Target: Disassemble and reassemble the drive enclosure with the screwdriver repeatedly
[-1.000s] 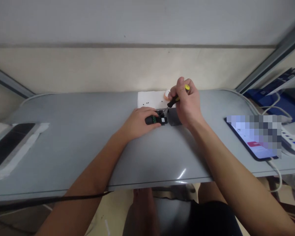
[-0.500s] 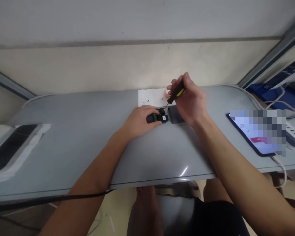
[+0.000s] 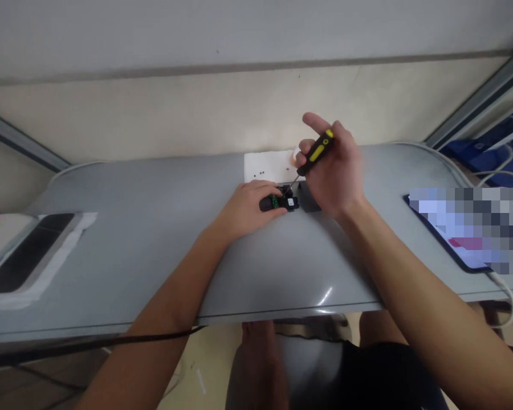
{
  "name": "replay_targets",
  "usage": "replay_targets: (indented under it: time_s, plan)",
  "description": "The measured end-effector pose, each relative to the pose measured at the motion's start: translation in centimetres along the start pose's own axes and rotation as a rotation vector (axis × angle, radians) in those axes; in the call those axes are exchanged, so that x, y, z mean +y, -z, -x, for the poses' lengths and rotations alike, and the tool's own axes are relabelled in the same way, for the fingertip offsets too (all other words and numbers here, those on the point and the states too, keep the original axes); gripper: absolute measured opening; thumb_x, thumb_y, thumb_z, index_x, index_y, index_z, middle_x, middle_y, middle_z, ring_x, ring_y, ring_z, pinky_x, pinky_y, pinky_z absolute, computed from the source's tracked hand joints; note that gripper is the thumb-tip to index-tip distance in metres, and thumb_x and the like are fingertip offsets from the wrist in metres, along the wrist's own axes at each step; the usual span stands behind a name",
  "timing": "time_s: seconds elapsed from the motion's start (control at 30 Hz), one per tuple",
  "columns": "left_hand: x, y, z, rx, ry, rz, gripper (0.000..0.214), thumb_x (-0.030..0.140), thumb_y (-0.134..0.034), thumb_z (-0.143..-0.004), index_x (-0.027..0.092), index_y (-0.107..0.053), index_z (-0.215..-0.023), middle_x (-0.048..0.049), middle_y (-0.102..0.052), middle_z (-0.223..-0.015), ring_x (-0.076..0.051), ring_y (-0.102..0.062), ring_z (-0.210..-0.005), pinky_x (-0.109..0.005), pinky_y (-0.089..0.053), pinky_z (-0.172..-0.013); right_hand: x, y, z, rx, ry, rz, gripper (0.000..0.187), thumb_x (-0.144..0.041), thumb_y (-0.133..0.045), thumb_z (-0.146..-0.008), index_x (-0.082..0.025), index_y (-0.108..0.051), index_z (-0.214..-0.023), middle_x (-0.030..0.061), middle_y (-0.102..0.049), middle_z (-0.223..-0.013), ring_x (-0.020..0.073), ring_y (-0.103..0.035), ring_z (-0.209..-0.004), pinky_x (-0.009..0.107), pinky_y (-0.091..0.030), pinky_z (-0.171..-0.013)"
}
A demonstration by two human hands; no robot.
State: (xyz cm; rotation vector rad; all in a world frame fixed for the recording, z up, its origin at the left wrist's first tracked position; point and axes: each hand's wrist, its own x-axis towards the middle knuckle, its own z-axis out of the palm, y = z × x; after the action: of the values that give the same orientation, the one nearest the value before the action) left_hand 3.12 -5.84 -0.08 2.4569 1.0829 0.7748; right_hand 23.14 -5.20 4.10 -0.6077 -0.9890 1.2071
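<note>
My left hand [image 3: 250,209] grips a small black electronic device [image 3: 290,203] on the tabletop, thumb along its near side and fingers over the far side. A green circuit board shows on the device between thumb and fingers. In my right hand [image 3: 340,168] is a black and yellow screwdriver [image 3: 316,152], tilted, its shaft pointing down-left into the device. The exact spot where its tip meets the device is too small to make out. Beside the device, partly behind my right hand, lies a dark flat piece [image 3: 309,199]. Several tiny dark screws [image 3: 261,172] rest on white paper [image 3: 271,161] behind.
A phone [image 3: 461,239] with a lit, partly blurred screen and a white cable lies at the right. Another dark-screened device [image 3: 29,250] sits on white material at the left. The wall [image 3: 175,114] rises behind the grey table [image 3: 132,228]; a black cable [image 3: 111,341] runs below its front edge.
The fingers of my right hand have shifted on the screwdriver handle, with one finger now lifted away and more of the handle showing. The whole view has moved slightly. My left hand keeps its hold.
</note>
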Motion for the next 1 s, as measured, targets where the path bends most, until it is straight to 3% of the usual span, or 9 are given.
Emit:
replay_targets:
  time_s: [0.1, 0.2, 0.33, 0.5, 0.77, 0.87, 1.0]
  plan:
    - [-0.2, -0.1, 0.0, 0.004, -0.004, 0.008, 0.025, 0.039, -0.082, -0.091, 0.025, -0.078, -0.112, -0.0047, -0.077, -0.133, -0.028, -0.069, -0.129, -0.046, -0.047, -0.116, -0.1, 0.3, 0.0, 0.018, 0.010, 0.070, 0.035, -0.064, -0.072, -0.092, -0.029, -0.070, -0.094, -0.0011, -0.055, -0.079, 0.0158, -0.061, -0.075, 0.033, -0.054, -0.072]
    - [-0.3, -0.2, 0.0, 0.000, -0.005, 0.000, 0.025, 0.039, -0.082, -0.092, 0.026, -0.078, -0.113, -0.0048, -0.077, -0.134, -0.028, -0.069, -0.129, -0.045, -0.047, -0.115, 0.2, 0.4, 0.1, 0.106, 0.065, 0.148, 0.042, -0.064, -0.079, -0.087, -0.027, -0.060, -0.082, -0.0014, -0.057, -0.081, 0.0139, -0.061, -0.076, 0.031, -0.053, -0.071]
    - [-0.1, -0.1, 0.1, -0.012, -0.003, -0.024, 0.026, 0.040, -0.081, -0.093, 0.026, -0.076, -0.115, -0.0055, -0.076, -0.136, -0.029, -0.068, -0.130, -0.047, -0.045, -0.116, 0.8, 0.3, 0.2, 0.226, 0.140, 0.272, 0.044, -0.068, -0.075, -0.088, -0.029, -0.056, -0.089, -0.0050, -0.054, -0.074, 0.0127, -0.060, -0.070, 0.029, -0.050, -0.064]
    - [0.0, 0.0, 0.2, -0.018, -0.009, -0.034, 0.027, 0.039, -0.079, -0.094, 0.026, -0.076, -0.117, -0.0065, -0.075, -0.137, -0.029, -0.067, -0.131, -0.047, -0.045, -0.117, 0.8, -0.4, 1.0, 0.176, 0.197, 0.375, 0.034, -0.065, -0.067, -0.095, -0.032, -0.064, -0.103, -0.0022, -0.059, -0.084, 0.0149, -0.064, -0.081, 0.030, -0.053, -0.070]
    - [-0.3, 0.2, 0.6, -0.025, 0.002, -0.004, 0.026, 0.040, -0.072, -0.100, 0.027, -0.075, -0.121, -0.0065, -0.072, -0.144, -0.028, -0.065, -0.135, -0.048, -0.043, -0.119, 0.7, -0.8, 1.6, 0.210, 0.267, 0.448, 0.036, -0.054, -0.076, -0.092, -0.027, -0.054, -0.082, -0.0017, -0.052, -0.081, 0.0164, -0.058, -0.083, 0.030, -0.050, -0.068]
    - [-0.3, 0.3, 0.8, -0.017, 0.004, -0.003, 0.026, 0.041, -0.072, -0.100, 0.027, -0.075, -0.121, -0.0065, -0.073, -0.143, -0.027, -0.065, -0.136, -0.048, -0.044, -0.120, 0.5, -1.2, 1.7, 0.235, 0.283, 0.451, 0.030, -0.051, -0.076, -0.093, -0.027, -0.059, -0.085, -0.0008, -0.054, -0.084, 0.0168, -0.059, -0.085, 0.031, -0.051, -0.073]
    - [-0.2, 0.4, 0.9, -0.017, 0.024, -0.026, 0.023, 0.042, -0.071, -0.100, 0.028, -0.075, -0.118, -0.0053, -0.073, -0.143, -0.028, -0.064, -0.138, -0.050, -0.043, -0.121, 0.4, -1.9, 1.8, 0.163, 0.129, 0.380, 0.025, -0.053, -0.076, -0.092, -0.033, -0.069, -0.106, -0.0029, -0.053, -0.073, 0.0172, -0.056, -0.070, 0.034, -0.049, -0.068]
